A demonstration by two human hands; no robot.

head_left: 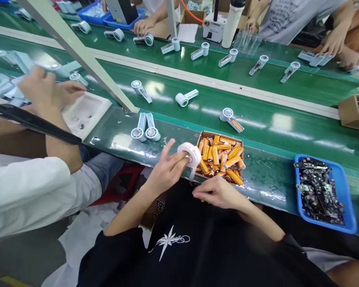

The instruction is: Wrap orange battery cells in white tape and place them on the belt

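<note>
My left hand holds a roll of white tape, with fingers through its core and the thumb raised. A loose strip hangs from the roll. Close to the strip's lower end is my right hand, its fingers pinched together; what they hold, if anything, is too small to make out. Just beyond both hands, a cardboard box of orange cylindrical batteries sits at the bench edge. Two light-blue fan bodies lie side by side to the left of the roll.
Several fan units lie along the green belt. A blue tray of circuit boards is at the right. At left, a co-worker's blurred hands are over a white tray. A slanted metal post crosses the left side; people sit opposite.
</note>
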